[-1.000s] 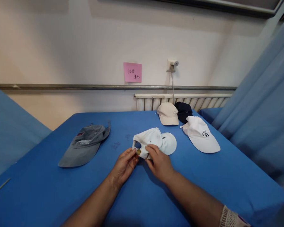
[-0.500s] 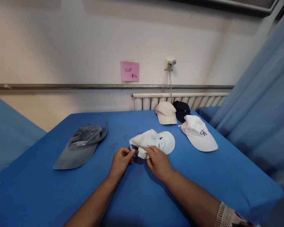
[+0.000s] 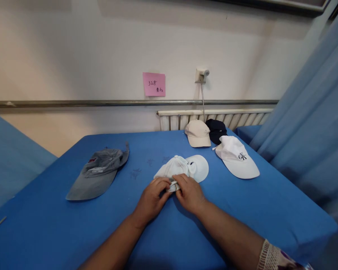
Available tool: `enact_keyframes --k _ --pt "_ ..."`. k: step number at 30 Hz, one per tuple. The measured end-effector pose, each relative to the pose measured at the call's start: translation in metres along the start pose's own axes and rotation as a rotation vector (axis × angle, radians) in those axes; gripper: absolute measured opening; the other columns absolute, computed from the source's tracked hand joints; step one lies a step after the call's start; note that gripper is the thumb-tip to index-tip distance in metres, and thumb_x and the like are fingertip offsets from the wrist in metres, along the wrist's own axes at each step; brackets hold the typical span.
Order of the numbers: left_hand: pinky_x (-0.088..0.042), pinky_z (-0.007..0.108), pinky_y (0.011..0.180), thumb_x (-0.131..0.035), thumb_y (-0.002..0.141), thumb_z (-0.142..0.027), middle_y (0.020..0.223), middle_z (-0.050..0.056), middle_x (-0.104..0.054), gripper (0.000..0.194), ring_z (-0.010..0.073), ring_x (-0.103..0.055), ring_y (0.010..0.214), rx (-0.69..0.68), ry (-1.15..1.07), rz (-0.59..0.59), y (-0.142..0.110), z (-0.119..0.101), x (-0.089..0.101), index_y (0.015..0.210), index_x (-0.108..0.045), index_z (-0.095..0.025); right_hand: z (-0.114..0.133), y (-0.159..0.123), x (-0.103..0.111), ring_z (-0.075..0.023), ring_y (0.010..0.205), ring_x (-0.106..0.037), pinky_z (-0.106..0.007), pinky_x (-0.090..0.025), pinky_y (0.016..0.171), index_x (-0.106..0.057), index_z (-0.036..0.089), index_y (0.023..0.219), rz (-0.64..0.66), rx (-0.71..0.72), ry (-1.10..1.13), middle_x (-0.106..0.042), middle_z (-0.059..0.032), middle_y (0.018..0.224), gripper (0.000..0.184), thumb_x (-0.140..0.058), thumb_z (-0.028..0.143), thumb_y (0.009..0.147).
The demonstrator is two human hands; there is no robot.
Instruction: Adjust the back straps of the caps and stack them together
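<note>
A pale, nearly white baseball cap point(image 3: 176, 167) lies on its side in the middle of the blue-covered table point(image 3: 169, 228), its brim pointing right. At its back, a strap with a metal buckle point(image 3: 174, 186) faces me. My left hand point(image 3: 153, 197) pinches the strap's left side between thumb and fingers. On the other side of the buckle, my right hand point(image 3: 190, 192) grips the strap and the cap's edge. The fingers of both hands hide part of the strap and the rear opening.
A grey cap point(image 3: 100, 172) rests at the left. Toward the back right are a beige cap point(image 3: 197, 133), a navy cap point(image 3: 216, 130) and a white cap point(image 3: 236, 157). Behind the table stand a radiator point(image 3: 242, 118) and a metal rail point(image 3: 101, 103). A blue curtain point(image 3: 312, 123) hangs at the right.
My left hand has moved right and closer to the buckle; its fingers now cover the rear opening and the brown strap end seen before. My right hand stays nearly in place.
</note>
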State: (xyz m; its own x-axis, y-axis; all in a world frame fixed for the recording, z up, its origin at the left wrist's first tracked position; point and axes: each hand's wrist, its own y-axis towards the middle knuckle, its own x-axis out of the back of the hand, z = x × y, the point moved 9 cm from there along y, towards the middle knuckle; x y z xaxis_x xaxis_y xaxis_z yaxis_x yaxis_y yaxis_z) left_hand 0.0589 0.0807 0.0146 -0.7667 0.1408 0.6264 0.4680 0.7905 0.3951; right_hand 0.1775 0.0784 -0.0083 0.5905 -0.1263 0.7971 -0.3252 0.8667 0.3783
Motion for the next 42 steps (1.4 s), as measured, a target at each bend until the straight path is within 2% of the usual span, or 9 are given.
enact_keyframes --k 7,10,14,21,28,32,37,39,42 --pt "-0.047 0.029 0.083 -0.081 0.073 -0.031 0.096 0.003 -0.065 0.027 0.0178 -0.061 0.092 0.370 -0.818 -0.069 -0.004 0.031 -0.014 0.076 -0.057 -0.018 -0.002 0.002 0.004 -0.0243 0.099 -0.060 -0.035 -0.047 0.086 -0.057 0.020 0.125 0.006 -0.012 0.029 -0.063 -0.0086 0.116 0.050 -0.053 0.006 0.077" --pt "-0.047 0.028 0.080 -0.079 0.076 -0.039 0.093 0.003 -0.066 0.029 0.0155 -0.061 0.086 0.498 -0.974 -0.133 -0.006 0.044 -0.014 0.086 -0.061 -0.018 -0.008 0.004 0.002 -0.0238 0.098 -0.060 -0.034 -0.046 0.085 -0.058 0.021 0.124 0.009 -0.046 0.020 -0.064 -0.0082 0.114 0.049 -0.053 0.005 0.077" --pt "-0.049 0.030 0.079 -0.074 0.079 -0.043 0.094 0.005 -0.068 0.032 0.0166 -0.062 0.085 0.512 -0.790 -0.172 -0.007 0.050 -0.005 0.094 -0.062 -0.018 -0.011 0.004 0.002 -0.0230 0.095 -0.061 -0.033 -0.045 0.083 -0.061 0.021 0.121 0.003 -0.089 0.015 -0.065 -0.0079 0.110 0.041 -0.053 0.009 0.082" --pt "-0.046 0.031 0.080 -0.068 0.083 -0.032 0.090 0.001 -0.063 0.014 0.0177 -0.057 0.084 0.245 -0.086 -0.017 0.000 0.022 -0.005 0.092 -0.065 -0.022 -0.005 0.003 0.004 -0.0220 0.092 -0.062 -0.032 -0.044 0.080 -0.063 0.024 0.122 0.022 -0.090 -0.062 -0.065 -0.0073 0.110 0.035 -0.056 0.018 0.088" --pt "-0.046 0.028 0.077 -0.074 0.078 -0.035 0.083 0.000 -0.061 0.022 0.0163 -0.057 0.081 0.318 -0.451 -0.048 -0.002 0.031 -0.007 0.077 -0.060 -0.018 -0.003 0.002 0.003 -0.0209 0.087 -0.060 -0.031 -0.042 0.076 -0.066 0.020 0.105 0.054 -0.078 -0.113 -0.065 -0.0067 0.106 0.019 -0.056 0.018 0.089" --pt "-0.044 0.025 0.072 -0.075 0.078 -0.037 0.077 0.000 -0.062 0.025 0.0134 -0.055 0.074 0.404 -0.575 -0.211 -0.004 0.035 0.001 0.072 -0.062 -0.017 -0.004 0.003 0.003 -0.0209 0.089 -0.061 -0.031 -0.043 0.078 -0.065 0.022 0.107 0.048 -0.080 -0.086 -0.066 -0.0058 0.106 0.024 -0.055 0.014 0.087" --pt "-0.049 0.029 0.082 -0.078 0.076 -0.042 0.087 0.003 -0.070 0.029 0.0166 -0.064 0.084 0.541 -1.013 -0.339 -0.007 0.047 -0.001 0.079 -0.061 -0.019 -0.019 0.005 0.001 -0.0191 0.094 -0.063 -0.027 -0.044 0.080 -0.067 0.022 0.104 -0.005 -0.153 0.039 -0.068 -0.0048 0.102 0.024 -0.051 0.012 0.089" --pt "-0.050 0.031 0.082 -0.076 0.077 -0.044 0.091 0.005 -0.071 0.030 0.0179 -0.065 0.085 0.549 -0.959 -0.289 -0.005 0.049 0.000 0.084 -0.062 -0.019 -0.023 0.005 -0.001 -0.0186 0.093 -0.063 -0.026 -0.045 0.080 -0.067 0.023 0.102 -0.016 -0.154 0.072 -0.068 -0.0043 0.101 0.024 -0.051 0.012 0.088" --pt "-0.050 0.034 0.085 -0.076 0.076 -0.042 0.102 0.007 -0.071 0.034 0.0208 -0.065 0.091 0.468 -0.584 -0.202 -0.002 0.046 0.011 0.098 -0.065 -0.019 -0.030 0.005 -0.001 -0.0190 0.094 -0.064 -0.027 -0.046 0.083 -0.068 0.022 0.101 -0.072 -0.172 0.126 -0.069 -0.0046 0.099 0.021 -0.051 0.014 0.089"
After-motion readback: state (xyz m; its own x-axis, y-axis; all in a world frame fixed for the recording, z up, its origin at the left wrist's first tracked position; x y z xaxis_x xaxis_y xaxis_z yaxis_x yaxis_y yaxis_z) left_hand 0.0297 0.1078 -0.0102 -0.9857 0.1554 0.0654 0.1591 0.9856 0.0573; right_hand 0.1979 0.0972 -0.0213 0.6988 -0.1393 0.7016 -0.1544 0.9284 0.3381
